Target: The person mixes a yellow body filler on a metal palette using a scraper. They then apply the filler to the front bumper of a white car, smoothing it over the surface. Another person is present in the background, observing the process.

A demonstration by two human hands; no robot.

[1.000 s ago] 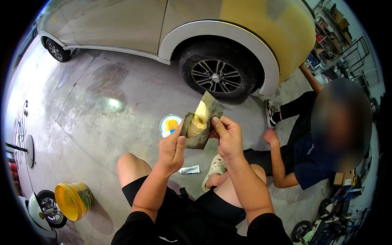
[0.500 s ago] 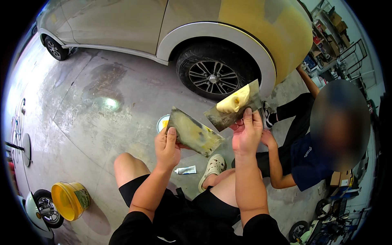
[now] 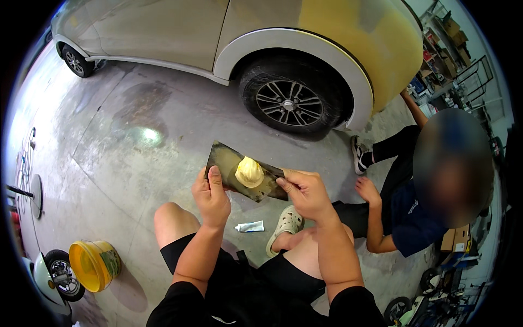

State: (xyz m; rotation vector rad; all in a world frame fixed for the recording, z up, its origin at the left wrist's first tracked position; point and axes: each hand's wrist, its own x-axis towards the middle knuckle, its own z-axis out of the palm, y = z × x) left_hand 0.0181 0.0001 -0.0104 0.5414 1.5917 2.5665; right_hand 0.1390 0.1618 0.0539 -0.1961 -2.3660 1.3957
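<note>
In my left hand [image 3: 211, 199] a flat, stained putty spreader [image 3: 220, 158] is gripped between thumb and fingers, its face tilted up. A soft lump of pale yellow putty [image 3: 249, 173] sits on that face. My right hand [image 3: 308, 196] pinches a second dark putty spreader [image 3: 279, 191], which overlaps the right end of the first, close beside the lump. Both spreaders are up in front of me, above the floor. Part of the second blade is hidden by the first and by my fingers.
Ahead stands a car with a wheel [image 3: 289, 103] and a yellow-patched rear panel [image 3: 381, 60]. A person [image 3: 403, 218] sits at the right. On the floor lie a white tube [image 3: 250, 226] near my shoe [image 3: 287, 222] and a yellow bucket [image 3: 93, 267] at lower left.
My right hand has come down and left, bringing its spreader against the left one. The putty lump has passed from the right spreader to the left. The round can behind is now covered.
</note>
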